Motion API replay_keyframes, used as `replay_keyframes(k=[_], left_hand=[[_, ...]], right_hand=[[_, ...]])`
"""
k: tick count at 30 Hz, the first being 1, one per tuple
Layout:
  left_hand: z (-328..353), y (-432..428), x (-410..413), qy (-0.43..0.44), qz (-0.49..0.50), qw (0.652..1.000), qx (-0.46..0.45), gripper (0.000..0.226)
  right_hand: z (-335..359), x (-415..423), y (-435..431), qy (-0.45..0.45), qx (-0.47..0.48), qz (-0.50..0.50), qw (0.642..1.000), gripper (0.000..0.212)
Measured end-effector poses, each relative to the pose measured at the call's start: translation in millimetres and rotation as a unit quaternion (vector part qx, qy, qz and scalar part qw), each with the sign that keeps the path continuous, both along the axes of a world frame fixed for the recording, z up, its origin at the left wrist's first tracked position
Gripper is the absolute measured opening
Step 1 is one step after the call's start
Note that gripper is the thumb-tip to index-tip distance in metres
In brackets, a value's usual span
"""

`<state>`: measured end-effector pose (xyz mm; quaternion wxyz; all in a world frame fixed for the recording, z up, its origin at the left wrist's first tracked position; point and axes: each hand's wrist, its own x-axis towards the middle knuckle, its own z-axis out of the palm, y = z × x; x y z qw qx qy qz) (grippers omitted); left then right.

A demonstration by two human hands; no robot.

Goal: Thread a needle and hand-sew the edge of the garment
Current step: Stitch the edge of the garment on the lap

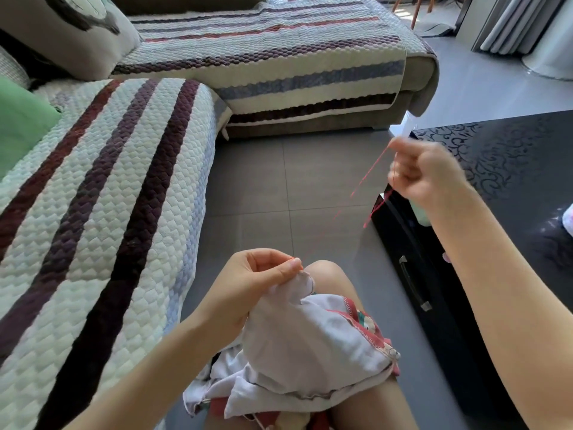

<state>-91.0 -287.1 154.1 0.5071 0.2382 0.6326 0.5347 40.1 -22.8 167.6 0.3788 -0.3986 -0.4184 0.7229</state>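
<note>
The white garment [310, 346], trimmed with a red stitched border, lay bunched on the person's lap and draped over the near thigh, just below the bare knee [328, 271]. The left hand [257, 280] pinched a small raised fold at the garment's upper edge between thumb and fingertips, close to the knee. The right hand [428, 172] was lifted well apart from it, up and to the right, over the near left corner of the black table [511, 150]. Its fingers were curled and nipped together on the red thread [367, 175]. That thread ran in a taut slanted line from the pinched fold up to the right hand, and a shorter loose tail hung below the fist. The right hand was blurred, so the needle could not be made out.

The table was glossy, with a scrolled pattern on top and a metal drawer handle [412, 283] on its side. Grey floor tiles [279, 187] showed between the table and a corner sofa under a quilted striped cover [108, 181]. A green cushion [21, 119] lay at the sofa's left edge.
</note>
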Motion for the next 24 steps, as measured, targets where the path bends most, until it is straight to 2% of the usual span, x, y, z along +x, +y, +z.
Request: replay_keyframes(k=[1,2,3,4,5,8,9,11,13,15,18,24], left_hand=[[1,-3,0,-0.002,0.001,1.0,0.002,0.014],[2,-4,1,-0.004,0.0,1.0,0.004,0.013],[2,-6,1,-0.007,-0.003,1.0,0.006,0.012],[2,-7,1,-0.009,-0.006,1.0,0.009,0.012],[2,-7,1,-0.01,-0.011,1.0,0.012,0.012],[3,-7,2,-0.015,-0.02,1.0,0.017,0.012],[2,-8,1,-0.019,-0.021,0.999,0.018,0.011],[2,-8,0,-0.015,-0.028,0.999,0.018,0.01],[0,-9,-1,0.006,-0.036,0.999,0.017,0.017],[-1,-9,-1,0.015,-0.033,0.999,0.015,0.021],[0,-9,-1,0.008,-0.029,0.999,0.011,0.022],[3,-10,1,-0.015,-0.045,0.999,0.005,0.008]], right_hand=[[-14,1,-1,-0.177,0.096,-0.015,0.979,0.034],[-27,2,-6,-0.351,0.206,-0.011,0.913,0.032],[-39,3,-15,-0.476,0.287,0.012,0.832,0.034],[-45,4,-27,-0.524,0.335,0.038,0.782,0.036],[-48,5,-43,-0.499,0.364,0.069,0.783,0.037],[-40,6,-96,-0.266,0.378,0.238,0.854,0.029],[-37,7,-109,-0.207,0.355,0.303,0.86,0.024],[-35,10,-126,-0.147,0.316,0.387,0.854,0.019],[-37,10,-135,-0.146,0.332,0.399,0.842,0.026],[-35,10,-142,-0.146,0.368,0.372,0.84,0.023],[-29,11,-142,-0.131,0.351,0.345,0.861,0.019],[-2,19,-135,-0.108,0.302,0.32,0.892,0.012]])
